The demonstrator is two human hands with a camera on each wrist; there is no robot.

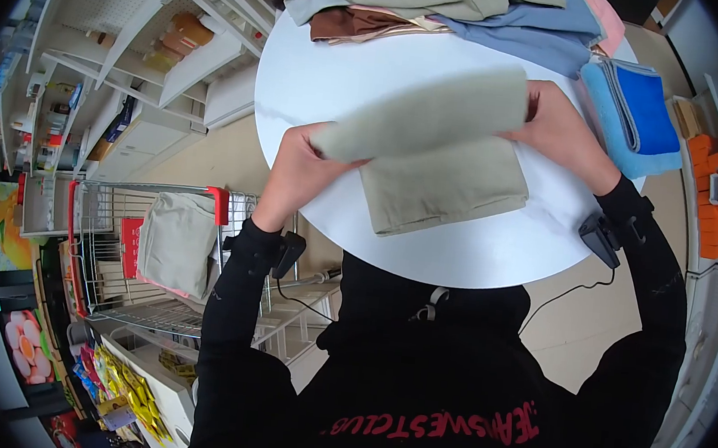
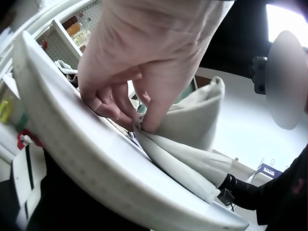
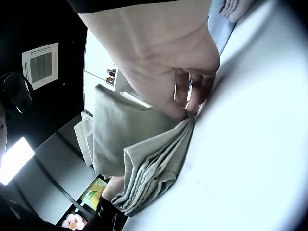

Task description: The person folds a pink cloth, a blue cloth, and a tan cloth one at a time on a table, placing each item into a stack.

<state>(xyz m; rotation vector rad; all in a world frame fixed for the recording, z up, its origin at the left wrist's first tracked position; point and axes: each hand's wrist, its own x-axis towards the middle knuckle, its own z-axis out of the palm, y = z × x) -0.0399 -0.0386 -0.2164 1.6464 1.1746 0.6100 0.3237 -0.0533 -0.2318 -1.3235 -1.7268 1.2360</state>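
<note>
A sage-green cloth garment (image 1: 449, 185), folded into a layered rectangle, lies on the round white table (image 1: 322, 74). Its far part is lifted and blurred in the head view, tilted up over the flat part. At the left end of the raised part, my left hand (image 1: 300, 166) pinches the fabric between thumb and fingers. My right hand (image 1: 554, 126) pinches the opposite end. In the right wrist view several stacked layers of the cloth (image 3: 154, 168) show below the right hand (image 3: 163, 62). The left wrist view shows the left thumb and fingertips gathered on a fold (image 2: 178, 154).
A heap of clothes (image 1: 449, 4) covers the table's far side. Blue folded towels (image 1: 632, 121) sit at its right edge. To the left stands a shopping cart (image 1: 141, 246) with a folded green garment (image 1: 177, 241) inside. Shelves (image 1: 127, 29) line the left, and orange boxes (image 1: 711, 206) the right.
</note>
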